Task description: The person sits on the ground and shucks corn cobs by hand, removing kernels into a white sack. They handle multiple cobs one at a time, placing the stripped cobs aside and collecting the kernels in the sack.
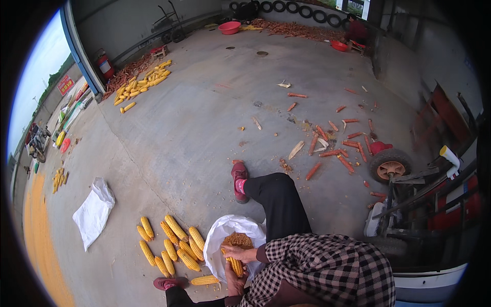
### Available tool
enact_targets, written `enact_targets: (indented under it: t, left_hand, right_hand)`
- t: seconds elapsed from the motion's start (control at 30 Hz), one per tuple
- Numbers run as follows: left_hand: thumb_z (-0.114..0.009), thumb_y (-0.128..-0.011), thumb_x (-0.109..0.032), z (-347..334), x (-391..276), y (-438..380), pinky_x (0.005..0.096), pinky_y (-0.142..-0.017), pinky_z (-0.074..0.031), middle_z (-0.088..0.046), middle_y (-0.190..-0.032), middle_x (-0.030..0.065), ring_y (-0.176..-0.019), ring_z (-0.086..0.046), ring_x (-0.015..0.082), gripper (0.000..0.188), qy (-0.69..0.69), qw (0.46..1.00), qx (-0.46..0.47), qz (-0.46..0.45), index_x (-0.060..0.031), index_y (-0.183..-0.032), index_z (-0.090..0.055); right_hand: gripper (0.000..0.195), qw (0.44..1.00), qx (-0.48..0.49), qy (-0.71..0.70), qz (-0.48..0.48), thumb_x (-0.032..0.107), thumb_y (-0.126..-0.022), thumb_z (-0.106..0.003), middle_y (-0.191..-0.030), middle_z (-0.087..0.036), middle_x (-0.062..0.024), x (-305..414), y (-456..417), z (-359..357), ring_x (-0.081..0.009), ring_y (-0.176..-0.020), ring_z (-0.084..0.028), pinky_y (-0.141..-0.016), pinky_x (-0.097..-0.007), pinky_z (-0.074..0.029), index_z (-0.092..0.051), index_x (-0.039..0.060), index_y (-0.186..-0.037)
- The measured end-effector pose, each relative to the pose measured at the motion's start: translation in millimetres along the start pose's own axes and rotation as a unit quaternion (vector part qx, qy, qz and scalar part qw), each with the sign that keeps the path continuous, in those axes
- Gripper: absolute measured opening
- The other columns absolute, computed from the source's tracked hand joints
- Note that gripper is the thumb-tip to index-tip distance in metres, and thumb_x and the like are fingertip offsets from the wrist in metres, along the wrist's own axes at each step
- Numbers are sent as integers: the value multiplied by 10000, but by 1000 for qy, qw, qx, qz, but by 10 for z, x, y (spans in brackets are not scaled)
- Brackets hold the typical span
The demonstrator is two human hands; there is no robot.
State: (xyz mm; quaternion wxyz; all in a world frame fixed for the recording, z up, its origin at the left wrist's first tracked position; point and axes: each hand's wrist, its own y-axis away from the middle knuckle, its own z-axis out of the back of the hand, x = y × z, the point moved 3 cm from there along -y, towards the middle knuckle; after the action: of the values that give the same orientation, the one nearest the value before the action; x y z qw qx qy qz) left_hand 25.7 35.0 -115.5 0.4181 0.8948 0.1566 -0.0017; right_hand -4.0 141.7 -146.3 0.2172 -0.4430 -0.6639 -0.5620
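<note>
My left hand [234, 280] grips the lower part of a yellow corn cob [237, 269] from beneath. Over the upper end of that cob lies my right hand [238, 252], its fingers closed around it and partly hiding it. Both hands are at the mouth of a white woven sack [218, 234] that stands between my legs. Loose corn kernels [238, 239] show inside the sack. Several whole corn cobs [168, 249] lie on the floor to the left of the sack, and a single cob [204, 280] rests close to its lower edge.
A flat white sack [96, 215] lies to the left. Stripped red cobs [330, 152] and husks litter the floor ahead, beside a wheeled machine [391, 169]. Farther off are a corn pile [142, 84], a red basin [229, 28] and a seated person [356, 31] at another basin [339, 46].
</note>
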Motion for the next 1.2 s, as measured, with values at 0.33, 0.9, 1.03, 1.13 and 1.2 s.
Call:
enact_targets:
  t: [0.33, 0.9, 1.03, 1.13, 1.2]
  left_hand:
    - [-358, -950, -486, 17, -2, -82, 256, -405, -410, -555, -785, 25, -506, -511, 179, 358, -80, 996, -1, -27, -176, -1071, -490]
    - [-345, -945, -519, 154, -42, 51, 247, -405, -357, -554, -761, 83, -535, -498, 167, 471, -32, 999, 6, 22, -95, -1054, -518]
    - [-346, -950, -504, -253, -57, 87, 253, -417, -350, -553, -761, 84, -522, -491, 160, 460, 6, 999, 53, -3, -96, -1072, -517]
    - [-355, -953, -498, -115, -160, 343, 261, -427, -347, -541, -742, 76, -498, -470, 152, 445, 44, 997, 30, -53, -103, -1083, -513]
    - [-355, -954, -498, -103, -137, 368, 264, -424, -344, -538, -731, 70, -494, -465, 151, 443, 34, 998, 40, -46, -105, -1080, -514]
  right_hand:
    - [564, 997, -51, 56, -10, 214, -860, -517, -1178, -540, -138, -81, 11, 21, -214, -1064, -500, -919, -318, -412, -412, 163, -1411]
    - [470, 993, -32, -55, -96, 221, -919, -498, -1122, -563, -62, -202, -24, -50, -163, -1003, -529, -873, -302, -441, -444, 150, -1380]
    - [480, 976, 82, -6, 203, 133, -867, -594, -1122, -560, -93, -359, -391, 467, -240, -1021, -539, -869, -379, -448, -450, 109, -1324]
    - [439, 967, 118, -222, -39, 144, -855, -611, -1053, -561, -67, -33, -98, -82, -222, -973, -546, -843, -349, -452, -481, 86, -1270]
    - [407, 967, 97, -222, -79, 150, -854, -608, -1021, -562, -53, 26, -9, -130, -212, -959, -548, -830, -334, -453, -504, 75, -1240]
